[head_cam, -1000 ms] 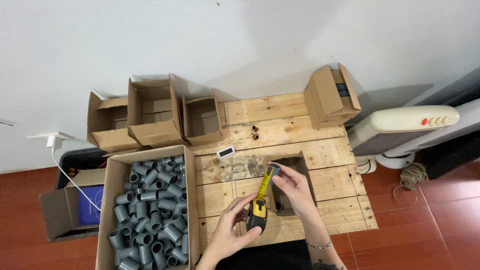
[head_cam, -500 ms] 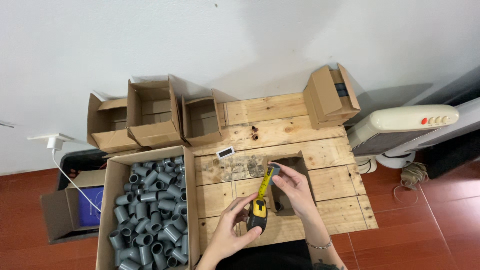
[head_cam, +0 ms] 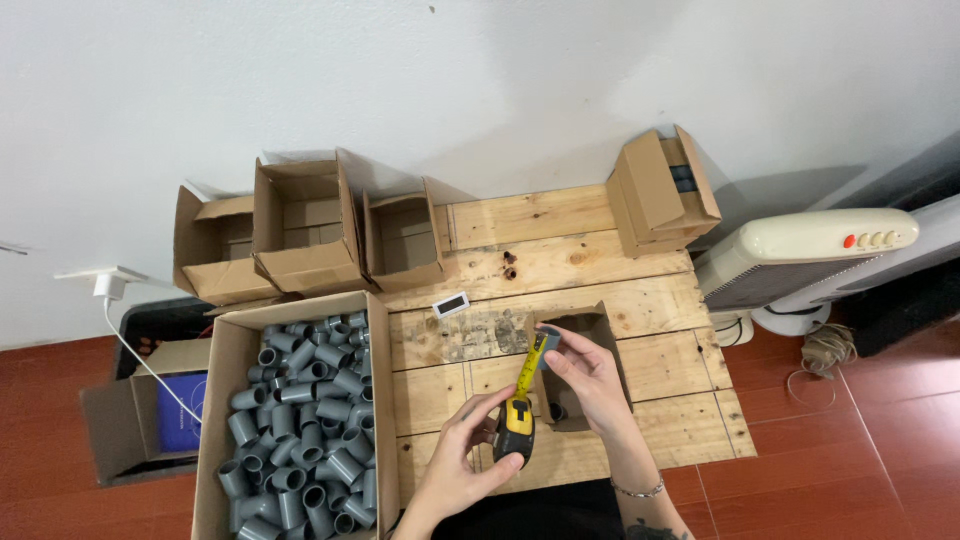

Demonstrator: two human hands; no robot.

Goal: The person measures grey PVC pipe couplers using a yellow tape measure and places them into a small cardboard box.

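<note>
Here, a yellow-and-black tape measure (head_cam: 516, 432) sits in the left hand (head_cam: 462, 466), whose fingers curl around the case from the left and below, thumb across its near side. Its yellow blade (head_cam: 530, 368) runs up and slightly right out of the case to the right hand (head_cam: 582, 378), where thumb and forefinger pinch the blade's tip against a small grey plastic pipe piece (head_cam: 550, 337) — how the two meet is too small to make out. The remaining right fingers are loosely bent beneath the pinch.

Directly under the right hand lies a small open cardboard box (head_cam: 590, 322), its dark inside showing just beyond the fingertips. All of this rests on a pale wooden pallet table (head_cam: 530, 265). Just past the left fingers, up and left, is a small white rectangular gadget with a dark screen (head_cam: 452, 304).

Left of the left hand stands a large open cardboard carton (head_cam: 230, 360) filled with short grey plastic pipe couplings (head_cam: 300, 420). Farther off — beyond both hands — three empty open cardboard boxes (head_cam: 300, 225) line the white wall, and a folded brown cardboard box (head_cam: 655, 190) sits at the table's far right corner. To the right of the right hand, off the table, is a cream-coloured fan heater (head_cam: 800, 245).
</note>
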